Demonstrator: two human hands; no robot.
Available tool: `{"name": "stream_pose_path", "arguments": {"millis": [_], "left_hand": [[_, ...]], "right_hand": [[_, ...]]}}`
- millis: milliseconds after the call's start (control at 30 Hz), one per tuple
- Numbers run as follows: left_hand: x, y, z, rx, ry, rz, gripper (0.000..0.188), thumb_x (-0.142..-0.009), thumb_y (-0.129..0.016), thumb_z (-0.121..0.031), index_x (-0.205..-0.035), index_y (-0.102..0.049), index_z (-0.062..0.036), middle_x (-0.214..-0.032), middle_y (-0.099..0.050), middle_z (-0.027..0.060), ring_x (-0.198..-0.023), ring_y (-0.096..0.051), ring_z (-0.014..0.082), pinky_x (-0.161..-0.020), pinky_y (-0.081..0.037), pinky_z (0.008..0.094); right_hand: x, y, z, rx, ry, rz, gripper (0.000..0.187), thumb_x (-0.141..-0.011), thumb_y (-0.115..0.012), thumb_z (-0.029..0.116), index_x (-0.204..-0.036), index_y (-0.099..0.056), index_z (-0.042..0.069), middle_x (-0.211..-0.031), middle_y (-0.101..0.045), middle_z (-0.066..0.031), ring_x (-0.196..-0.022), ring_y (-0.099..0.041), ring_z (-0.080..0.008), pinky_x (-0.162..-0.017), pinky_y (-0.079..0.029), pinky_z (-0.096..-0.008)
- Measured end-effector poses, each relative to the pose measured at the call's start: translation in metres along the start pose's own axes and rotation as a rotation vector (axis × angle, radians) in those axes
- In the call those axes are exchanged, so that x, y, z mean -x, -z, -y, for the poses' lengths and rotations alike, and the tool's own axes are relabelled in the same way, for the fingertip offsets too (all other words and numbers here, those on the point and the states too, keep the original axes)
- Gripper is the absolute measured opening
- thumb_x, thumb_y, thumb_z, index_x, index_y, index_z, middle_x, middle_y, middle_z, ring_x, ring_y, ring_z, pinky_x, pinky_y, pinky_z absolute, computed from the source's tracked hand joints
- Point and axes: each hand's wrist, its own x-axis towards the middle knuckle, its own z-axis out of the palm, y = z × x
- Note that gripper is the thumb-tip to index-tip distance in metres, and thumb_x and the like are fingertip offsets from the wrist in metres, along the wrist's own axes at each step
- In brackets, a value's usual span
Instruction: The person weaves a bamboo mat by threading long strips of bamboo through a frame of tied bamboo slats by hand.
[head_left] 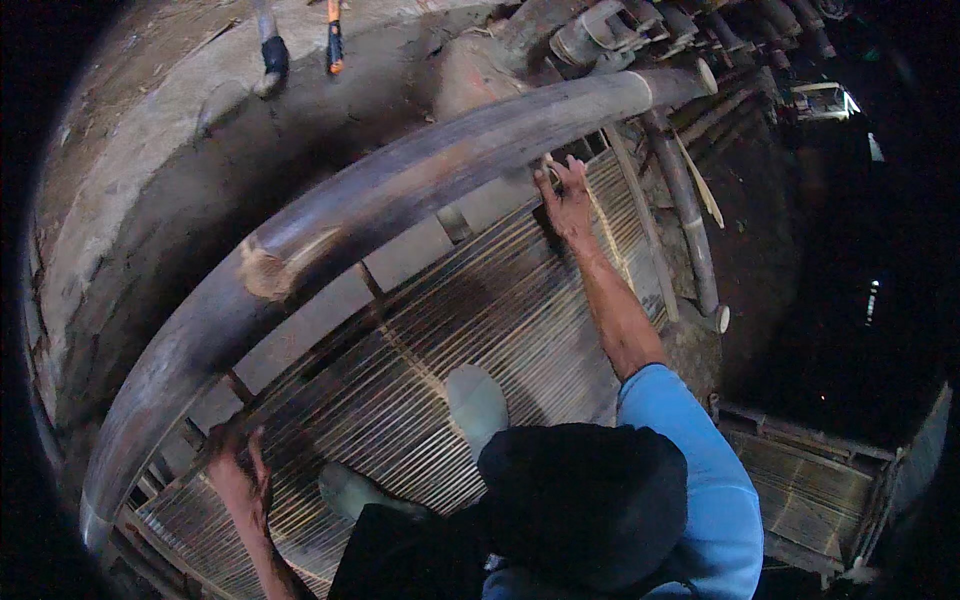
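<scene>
A wide rack of thin bamboo slats [420, 340], bound across by cords, lies below me. My left hand [240, 475] is at its left part, thumb apart and fingers bent over the far edge. Farther right, my right hand [568, 205] reaches to the same edge with its fingers curled round it. Both grips are partly in shadow. Over the far edge passes a thick dark bamboo pole [400, 175], with a pale scraped node; neither hand is seen holding it.
Grey boots [478, 405] stand on the slats. An upright bamboo post [690, 220] stands at the right, with cut bamboo [600, 30] piled at the back. A tool with an orange-black handle [335, 45] lies on the far ledge. Another slatted rack [800, 490] is at lower right.
</scene>
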Motion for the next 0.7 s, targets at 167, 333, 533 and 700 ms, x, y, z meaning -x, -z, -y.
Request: {"name": "stream_pose_path", "arguments": {"millis": [167,333,533,700], "left_hand": [[0.0,0.017,0.018,-0.187,-0.153,-0.227,0.024,-0.088,-0.06,-0.004,-0.11,-0.069,-0.0004,-0.116,-0.066,0.0198,-0.111,-0.062,0.0363,-0.094,-0.05,0.0467],[0.045,0.027,0.084,-0.029,0.077,-0.256,0.021,-0.091,-0.065,-0.009,-0.11,-0.069,-0.0011,-0.101,-0.07,0.0152,-0.082,-0.065,0.0234,-0.064,-0.05,0.0361],[0.074,0.027,0.089,0.057,0.216,-0.292,0.013,-0.091,-0.067,-0.009,-0.1,-0.067,0.0001,-0.082,-0.064,0.0126,-0.068,-0.055,0.022,-0.059,-0.041,0.0359],[0.085,0.03,0.049,0.193,0.253,-0.379,0.012,-0.091,-0.065,-0.01,-0.093,-0.066,0.0021,-0.085,-0.061,0.0168,-0.073,-0.054,0.0291,-0.067,-0.044,0.0416]], "right_hand": [[0.008,-0.02,0.065,0.045,0.048,-0.005,0.059,-0.089,-0.066,0.039,-0.124,-0.057,-0.007,-0.135,-0.052,-0.0276,-0.133,-0.042,-0.044,-0.114,-0.029,-0.0548],[0.039,-0.025,0.165,0.032,0.262,0.114,0.042,-0.083,-0.07,0.029,-0.11,-0.066,-0.002,-0.108,-0.068,-0.0216,-0.103,-0.063,-0.0408,-0.104,-0.04,-0.0525],[0.049,-0.002,0.277,-0.202,0.639,0.739,0.029,-0.083,-0.071,0.03,-0.101,-0.07,0.008,-0.092,-0.069,-0.0142,-0.092,-0.067,-0.0319,-0.082,-0.052,-0.0449],[0.027,0.065,0.434,-0.622,1.297,0.09,0.033,-0.077,-0.075,0.033,-0.097,-0.066,0.008,-0.088,-0.067,-0.0098,-0.084,-0.066,-0.0283,-0.071,-0.052,-0.0377]]}}
